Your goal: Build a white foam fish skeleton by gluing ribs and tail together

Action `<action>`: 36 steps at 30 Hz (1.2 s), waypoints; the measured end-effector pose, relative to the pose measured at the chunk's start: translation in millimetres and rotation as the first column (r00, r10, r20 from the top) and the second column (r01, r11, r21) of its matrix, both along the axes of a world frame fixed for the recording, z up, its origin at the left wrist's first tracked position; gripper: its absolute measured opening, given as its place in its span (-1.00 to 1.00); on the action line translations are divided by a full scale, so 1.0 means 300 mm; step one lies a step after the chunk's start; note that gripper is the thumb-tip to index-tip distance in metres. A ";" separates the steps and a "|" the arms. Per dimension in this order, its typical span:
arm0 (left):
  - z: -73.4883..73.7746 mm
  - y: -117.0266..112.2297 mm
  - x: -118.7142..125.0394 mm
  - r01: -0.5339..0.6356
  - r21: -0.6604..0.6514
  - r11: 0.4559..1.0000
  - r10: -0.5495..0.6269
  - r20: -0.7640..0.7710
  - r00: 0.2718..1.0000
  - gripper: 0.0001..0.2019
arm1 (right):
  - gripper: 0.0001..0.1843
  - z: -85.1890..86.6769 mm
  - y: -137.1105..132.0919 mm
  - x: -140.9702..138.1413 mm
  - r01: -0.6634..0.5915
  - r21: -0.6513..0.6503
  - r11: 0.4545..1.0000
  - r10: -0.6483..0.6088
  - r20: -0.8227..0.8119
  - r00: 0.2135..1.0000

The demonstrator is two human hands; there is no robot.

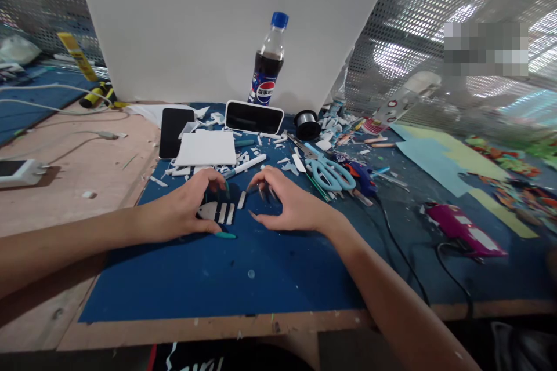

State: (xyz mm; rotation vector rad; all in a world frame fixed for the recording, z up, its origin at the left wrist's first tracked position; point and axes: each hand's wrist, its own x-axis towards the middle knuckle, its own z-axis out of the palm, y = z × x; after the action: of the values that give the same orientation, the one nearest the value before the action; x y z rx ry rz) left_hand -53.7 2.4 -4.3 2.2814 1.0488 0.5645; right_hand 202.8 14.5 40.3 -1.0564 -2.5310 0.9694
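Observation:
On the blue mat lies a white rounded piece [208, 210] with a small hole, like a fish head. Beside it stand two short white strips [226, 214] in a row, and a third strip [242, 199] lies slightly apart to the right. My left hand [187, 206] curves around the rounded piece, thumb and fingers apart, with long teal nails; whether it touches the piece I cannot tell. My right hand [289, 200] hovers or rests just right of the third strip, fingers bent and spread, holding nothing.
Behind my hands are a white foam board [206, 148], a dark phone [174, 132], a propped white-framed phone [253, 117], a white pen [248, 165] and scraps. Blue scissors [329, 171], a wire spool [307, 124], a cola bottle [266, 69] and a magenta corded tool [465, 229] stand further around.

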 end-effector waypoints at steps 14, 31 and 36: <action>0.024 -0.009 0.015 0.066 0.019 0.998 -0.066 0.007 0.998 -0.57 | -0.65 0.030 -0.039 -0.011 0.025 -0.076 0.997 -0.019 0.075 0.997; 0.035 -0.012 0.020 0.060 0.047 0.997 -0.059 -0.028 0.998 -0.63 | -0.78 0.036 -0.043 -0.021 0.005 -0.002 1.000 -0.005 0.093 0.996; 0.038 -0.011 0.020 0.045 0.050 0.998 -0.045 0.003 0.999 -0.65 | -0.87 0.050 -0.034 -0.012 -0.011 0.019 1.000 0.008 0.115 0.993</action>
State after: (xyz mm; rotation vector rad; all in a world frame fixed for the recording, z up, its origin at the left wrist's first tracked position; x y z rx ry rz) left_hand -47.5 -0.9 7.0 2.3399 0.9896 0.5824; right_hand 199.1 4.3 55.5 -1.1265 -2.6341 0.9082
